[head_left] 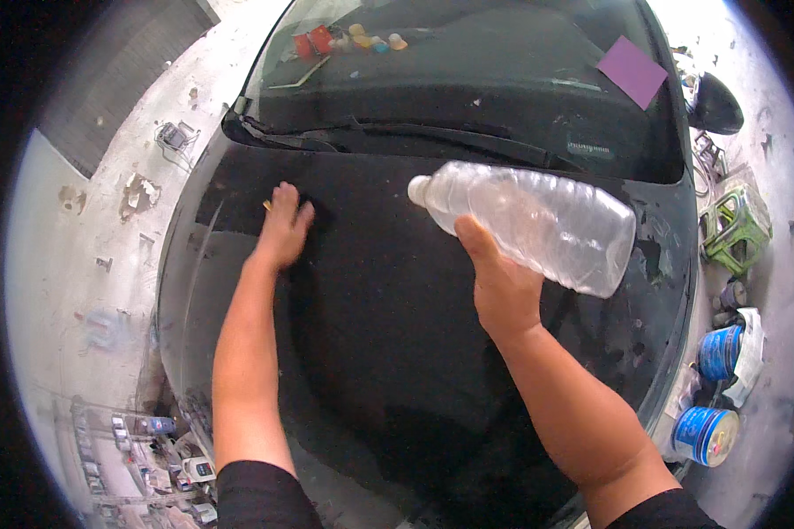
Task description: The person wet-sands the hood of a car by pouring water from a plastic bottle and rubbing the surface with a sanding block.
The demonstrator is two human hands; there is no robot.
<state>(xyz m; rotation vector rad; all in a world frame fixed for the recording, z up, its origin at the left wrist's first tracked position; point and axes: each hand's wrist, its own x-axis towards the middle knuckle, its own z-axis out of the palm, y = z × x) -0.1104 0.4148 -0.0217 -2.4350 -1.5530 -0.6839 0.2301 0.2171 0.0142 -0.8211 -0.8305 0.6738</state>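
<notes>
My right hand (507, 286) is closed around a large clear plastic bottle (538, 220) with ribbed sides. It holds the bottle sideways above a car's black hood (397, 256), the pale capped or necked end pointing left and slightly up. My left hand (284, 231) reaches to the left part of the hood, fingers stretched out and thumb apart, apparently flat on the surface. A small yellowish bit shows beside its fingers; what it is I cannot make out. The hood looks dull and dark, with a darker patch left of my left hand and scuffed spots at the right.
Beyond the hood are wiper blades (432, 134) and the windshield (468, 62), with a purple square (632, 72) at its right. A side mirror (715, 104) juts out. Blue tubs (704, 434) and a green stool (736, 231) stand right; a cluttered rack (141, 467) stands lower left.
</notes>
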